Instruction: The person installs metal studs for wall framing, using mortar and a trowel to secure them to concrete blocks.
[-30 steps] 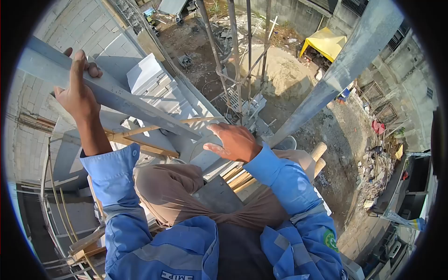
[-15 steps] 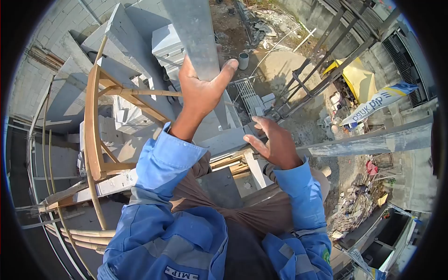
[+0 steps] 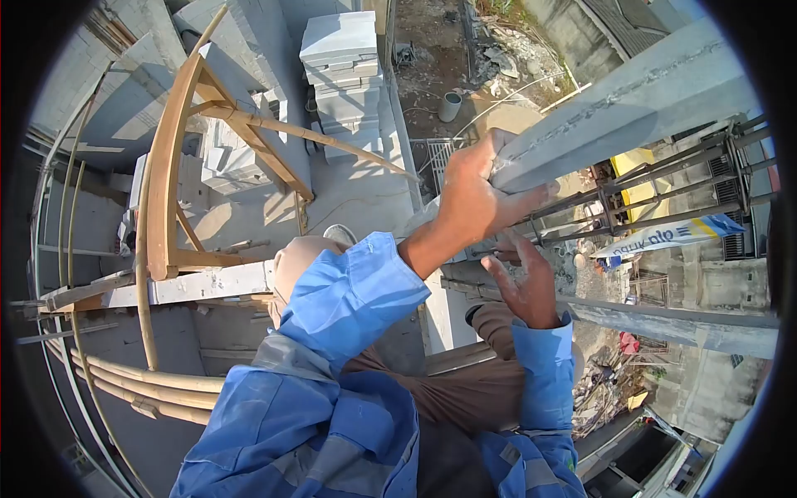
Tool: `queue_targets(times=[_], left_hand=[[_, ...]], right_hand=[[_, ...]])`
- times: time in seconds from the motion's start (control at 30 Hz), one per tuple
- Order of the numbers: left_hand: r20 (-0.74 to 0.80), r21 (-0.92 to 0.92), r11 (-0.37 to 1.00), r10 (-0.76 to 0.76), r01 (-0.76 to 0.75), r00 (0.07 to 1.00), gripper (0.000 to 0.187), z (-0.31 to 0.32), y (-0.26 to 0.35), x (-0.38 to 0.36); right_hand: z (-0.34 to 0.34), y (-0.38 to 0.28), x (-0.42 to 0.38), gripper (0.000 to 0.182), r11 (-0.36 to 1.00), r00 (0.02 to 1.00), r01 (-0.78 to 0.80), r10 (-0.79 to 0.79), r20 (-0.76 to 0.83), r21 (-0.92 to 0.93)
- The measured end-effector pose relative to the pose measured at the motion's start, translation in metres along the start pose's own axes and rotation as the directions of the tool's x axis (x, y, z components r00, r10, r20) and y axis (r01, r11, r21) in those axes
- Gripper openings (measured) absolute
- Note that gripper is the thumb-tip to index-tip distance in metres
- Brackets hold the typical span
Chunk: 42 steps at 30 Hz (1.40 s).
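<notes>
My left hand is wrapped around the near end of a grey steel beam. The beam rises toward the upper right, and a rough weld-like seam runs along its face. Just below, my right hand has its thumb and fingers apart and holds nothing that I can see. A second grey beam lies level beyond my right wrist, running to the right edge. The beam's far end is out of view.
Far below are rubble and a white bucket. A wooden frame and bamboo poles stand at left. Stacked pale blocks are on the floor behind. Dark metal scaffolding and a banner are at right.
The beam has swung from upright at the top centre to slanting at the upper right, with my left hand on it. My right hand has shifted slightly down and right. My view has turned.
</notes>
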<state>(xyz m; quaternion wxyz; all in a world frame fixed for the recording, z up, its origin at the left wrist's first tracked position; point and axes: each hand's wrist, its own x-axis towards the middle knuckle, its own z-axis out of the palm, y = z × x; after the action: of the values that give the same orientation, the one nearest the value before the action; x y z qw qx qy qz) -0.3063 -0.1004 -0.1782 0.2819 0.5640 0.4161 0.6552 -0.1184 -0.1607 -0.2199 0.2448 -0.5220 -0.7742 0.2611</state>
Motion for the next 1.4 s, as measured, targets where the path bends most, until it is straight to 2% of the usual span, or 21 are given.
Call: queue_targets(times=[0.03,0.1,0.13,0.17,0.2,0.23,0.3,0.33,0.4,0.5,0.63,0.7,0.83,0.93,1.0,1.1,1.2,1.4], left_hand=[[-0.031,0.019,1.000,-0.003,0.003,1.000,0.051,0.005,-0.003,-0.006],[-0.075,0.045,0.999,-0.022,0.026,0.997,0.051,0.011,-0.010,-0.024],[-0.027,-0.007,0.997,-0.076,0.076,0.997,0.050,0.012,-0.012,-0.033],[0.022,-0.058,0.989,-0.131,0.132,0.991,0.049,0.015,-0.012,-0.040],[0.005,-0.064,0.987,-0.144,0.144,0.990,0.049,0.018,-0.013,-0.044],[0.029,-0.040,0.993,-0.112,0.113,0.993,0.046,0.022,-0.013,-0.047],[0.047,-0.014,0.995,-0.093,0.094,0.995,0.044,0.030,-0.013,-0.050],[0.038,-0.012,0.999,-0.047,0.048,0.998,0.041,0.034,-0.011,-0.050],[0.006,0.015,1.000,0.022,-0.022,1.000,0.038,0.033,-0.006,-0.048],[0.053,0.056,0.998,-0.007,0.004,0.999,0.037,0.029,-0.011,-0.046],[0.041,0.011,1.000,0.009,-0.009,0.999,0.038,0.029,-0.013,-0.044],[0.084,-0.015,1.000,-0.006,0.007,0.996,0.037,0.027,-0.011,-0.044],[0.067,-0.023,1.000,-0.019,0.021,0.998,0.037,0.026,-0.018,-0.042],[0.108,-0.007,0.998,-0.056,0.057,0.993,0.038,0.018,-0.020,-0.039],[0.151,-0.002,0.994,-0.105,0.106,0.983,0.047,0.017,-0.024,-0.039],[0.106,-0.024,0.996,-0.083,0.086,0.991,0.047,0.016,-0.028,-0.041],[0.125,-0.087,0.991,-0.088,0.099,0.988,0.050,0.023,-0.033,-0.051],[0.109,-0.098,0.985,-0.131,0.142,0.985,0.055,0.033,-0.051,-0.059]], right_hand=[[0.000,0.003,0.000,0.059,1.000,1.000,0.005,-0.004,0.017,-0.005],[0.001,0.011,0.002,0.056,0.993,0.989,-0.082,0.071,0.132,0.082],[0.002,0.018,-0.001,0.056,0.994,0.987,-0.083,0.072,0.146,0.073],[0.001,0.026,-0.006,0.055,0.999,0.993,-0.024,0.027,0.116,-0.034],[0.001,0.034,-0.010,0.054,0.989,0.995,0.038,-0.026,0.091,-0.140],[0.001,0.043,-0.013,0.054,0.989,0.993,0.041,-0.025,0.113,-0.144],[0.003,0.058,-0.017,0.057,0.998,0.996,0.056,-0.056,-0.065,0.004],[0.001,0.040,-0.015,0.046,0.983,0.990,-0.054,0.075,-0.118,0.173],[-0.004,0.032,-0.009,0.046,0.974,0.967,-0.082,0.130,-0.222,0.212],[-0.009,0.032,-0.004,0.046,0.975,0.934,-0.093,0.156,-0.321,0.203],[-0.015,0.034,-0.006,0.046,0.982,0.898,-0.106,0.162,-0.409,0.156],[-0.015,0.034,-0.010,0.046,0.986,0.886,-0.111,0.156,-0.437,0.127],[-0.023,0.031,-0.024,0.046,0.991,0.859,-0.123,0.136,-0.494,0.058],[-0.031,0.022,-0.046,0.046,0.991,0.833,-0.134,0.103,-0.543,-0.018],[-0.034,0.014,-0.063,0.046,0.987,0.820,-0.142,0.074,-0.567,-0.076],[-0.041,0.010,-0.073,0.046,0.977,0.805,-0.172,0.065,-0.589,-0.126],[-0.046,0.014,-0.065,0.046,0.962,0.798,-0.210,0.063,-0.600,-0.177],[-0.054,0.027,-0.050,0.045,0.927,0.809,-0.254,0.047,-0.587,-0.277]])
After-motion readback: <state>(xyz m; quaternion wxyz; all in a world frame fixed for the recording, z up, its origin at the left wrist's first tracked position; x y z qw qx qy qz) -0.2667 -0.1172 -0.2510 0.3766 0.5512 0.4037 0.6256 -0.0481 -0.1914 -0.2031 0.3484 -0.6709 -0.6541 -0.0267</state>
